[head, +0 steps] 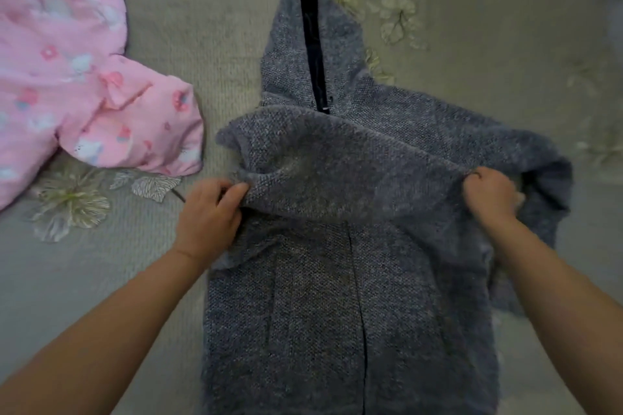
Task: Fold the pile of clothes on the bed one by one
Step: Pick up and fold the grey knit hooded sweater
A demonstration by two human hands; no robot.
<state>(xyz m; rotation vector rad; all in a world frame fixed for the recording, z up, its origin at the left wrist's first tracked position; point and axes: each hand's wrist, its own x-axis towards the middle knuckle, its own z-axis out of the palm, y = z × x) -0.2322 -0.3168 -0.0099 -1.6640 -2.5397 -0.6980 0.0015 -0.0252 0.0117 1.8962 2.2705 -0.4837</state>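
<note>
fingers of both hands, left hand and right hand, pinch the grey hoodie's folded sleeve edge, open bedspread around.

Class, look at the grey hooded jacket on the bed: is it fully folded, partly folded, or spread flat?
Partly folded. The grey hooded jacket has one sleeve drawn across its chest, gripped by the left hand and right hand; the hood lies flat.

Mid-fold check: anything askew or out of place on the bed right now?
Nothing damaged. The pink garment lies crumpled and unfolded at the far left. The grey hoodie is mid-fold: left hand and right hand grip a sleeve across its chest, bunched at the right.
</note>
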